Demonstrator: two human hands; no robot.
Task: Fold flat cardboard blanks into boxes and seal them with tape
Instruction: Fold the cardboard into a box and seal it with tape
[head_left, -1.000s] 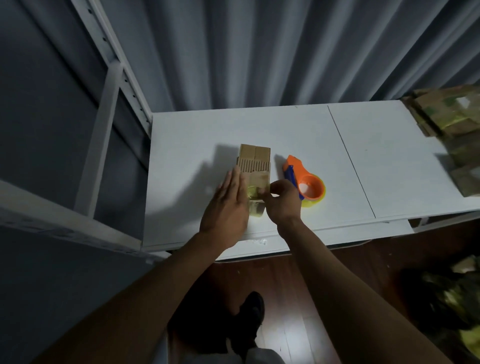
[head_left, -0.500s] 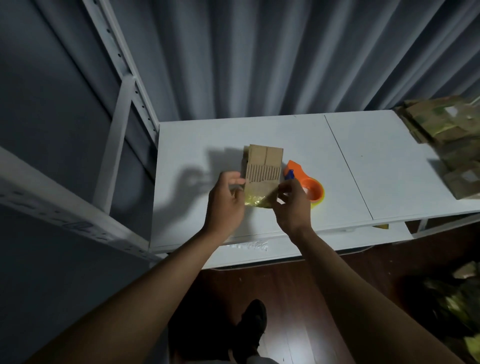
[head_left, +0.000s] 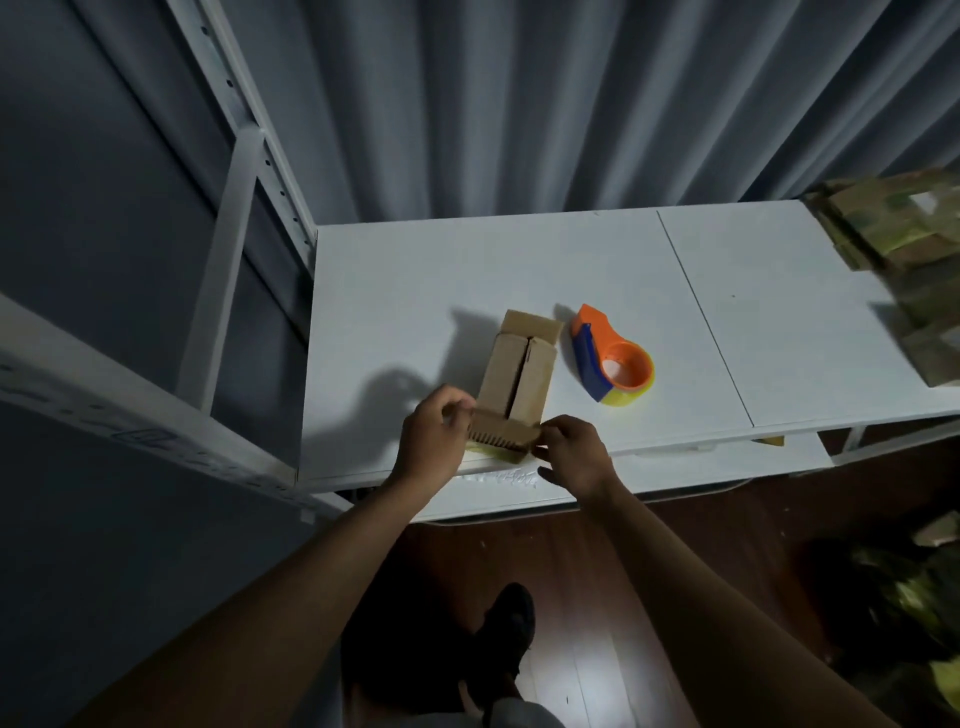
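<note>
Head view: left hand (head_left: 434, 441) and right hand (head_left: 571, 454) each pinch an end of the cardboard box (head_left: 514, 387); no readable writing.

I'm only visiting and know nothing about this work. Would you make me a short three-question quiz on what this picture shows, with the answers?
1. True or false: the tape dispenser is in one of the person's hands.
2. Which hand holds the near left corner of the cardboard box? A) left hand B) right hand C) neither
3. Fill in: the stack of flat blanks lies at the table's far ____ edge, as the person sees it.

Key
1. False. It lies on the table, to the right of the box, apart from both hands.
2. A. The right hand pinches the near right corner.
3. Right.
</note>
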